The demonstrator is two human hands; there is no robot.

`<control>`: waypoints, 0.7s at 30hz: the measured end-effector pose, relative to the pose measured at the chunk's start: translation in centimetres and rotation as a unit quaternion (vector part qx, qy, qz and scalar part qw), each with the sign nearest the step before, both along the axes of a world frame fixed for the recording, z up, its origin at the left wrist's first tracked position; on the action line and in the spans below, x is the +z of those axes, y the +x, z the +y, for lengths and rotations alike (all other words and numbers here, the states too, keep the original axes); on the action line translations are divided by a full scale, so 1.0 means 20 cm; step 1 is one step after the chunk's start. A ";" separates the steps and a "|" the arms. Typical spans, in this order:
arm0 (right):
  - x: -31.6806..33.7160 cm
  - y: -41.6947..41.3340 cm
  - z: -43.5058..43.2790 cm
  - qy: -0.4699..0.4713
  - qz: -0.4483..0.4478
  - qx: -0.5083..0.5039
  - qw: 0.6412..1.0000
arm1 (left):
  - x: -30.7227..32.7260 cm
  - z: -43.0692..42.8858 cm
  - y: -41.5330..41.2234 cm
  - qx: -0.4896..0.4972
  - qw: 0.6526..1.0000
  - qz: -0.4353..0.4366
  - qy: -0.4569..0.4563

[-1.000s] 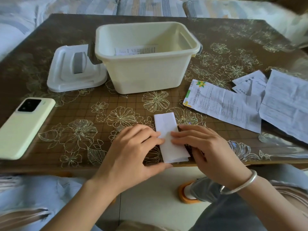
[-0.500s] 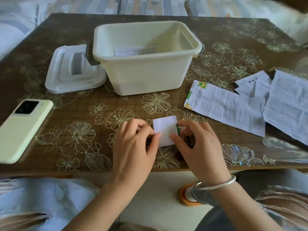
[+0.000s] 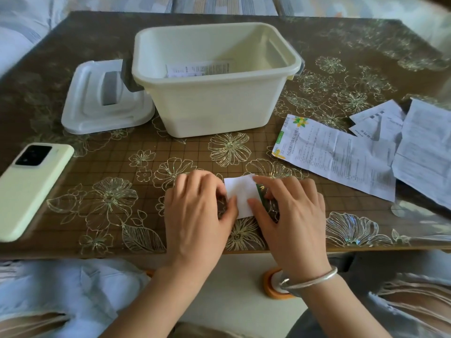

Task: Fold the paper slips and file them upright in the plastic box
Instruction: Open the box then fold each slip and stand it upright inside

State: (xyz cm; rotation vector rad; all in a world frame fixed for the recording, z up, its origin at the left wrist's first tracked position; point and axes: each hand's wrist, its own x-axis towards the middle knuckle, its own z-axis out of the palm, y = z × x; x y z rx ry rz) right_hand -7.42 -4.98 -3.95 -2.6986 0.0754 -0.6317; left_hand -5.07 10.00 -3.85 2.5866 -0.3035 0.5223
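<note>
While the folded slip (image 3: 240, 196) is lying on the desk (image 3: 366, 57) near its front edge, the left hand (image 3: 195, 215) and right hand (image 3: 290, 215) are pinching its sides with curled fingers (image 3: 275, 182); the plastic box (image 3: 214, 111) is standing straight beyond.

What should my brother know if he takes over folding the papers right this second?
Left hand: pinches the left edge of the folded slip, which lies on the table.
Right hand: pinches its right edge.
Plastic box: open, behind the hands, lid lying to its left.
Done: one filed slip is in the box; this one is nearly folded.
Left: file this slip upright, then fold and file the unfolded slips lying to the right.
</note>
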 end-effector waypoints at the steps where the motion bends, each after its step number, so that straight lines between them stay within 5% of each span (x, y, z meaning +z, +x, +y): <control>1: 0.00 0.00 0.00 -0.004 -0.003 0.002 1.000 | 0.00 -0.01 0.00 0.001 1.000 0.005 -0.014; 9: -0.02 -0.01 -0.01 -0.012 -0.016 0.023 1.000 | 0.00 0.01 0.00 -0.089 0.990 -0.076 0.075; 21: 0.00 0.03 -0.13 0.015 0.023 0.084 0.996 | 0.03 0.14 0.05 -0.186 0.980 0.044 0.050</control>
